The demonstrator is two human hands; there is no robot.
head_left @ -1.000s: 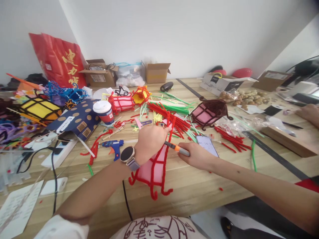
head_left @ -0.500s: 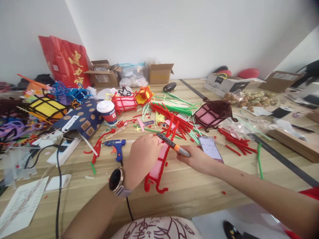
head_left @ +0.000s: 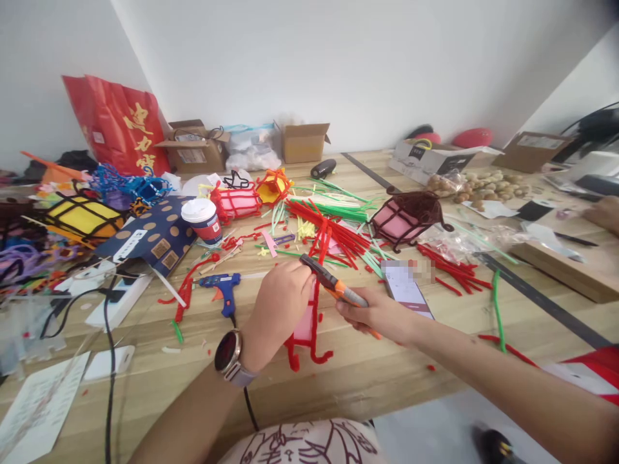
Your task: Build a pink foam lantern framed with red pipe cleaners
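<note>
Center of the frame: the left hand (head_left: 285, 299), which wears a watch (head_left: 228, 351) at the wrist, is closed around the upper part of a pink lantern (head_left: 304, 327) with a red fuzzy frame, its curled feet pointing toward the lower edge. The right hand (head_left: 377, 312) grips the gray-and-orange handles of a pair of pliers (head_left: 333, 280), fingers wrapped and the handles partly spread. The head of the pliers lies beside the left fingers, at the lantern's upper end; it appears to meet the red stems there, though the left hand hides part of the contact. Above the hands, a pile of red fuzzy sticks (head_left: 345, 238) lies across the wooden table (head_left: 358, 393). Right of center are a phone (head_left: 411, 293) and, above it, a dark brown-framed lantern (head_left: 403, 219). Left of center, a blue glue gun (head_left: 223, 283) lies below a lidded paper cup (head_left: 203, 222). A red bag (head_left: 113, 125) stands at upper left; another person's hand (head_left: 604, 214) shows at the right edge.
</note>
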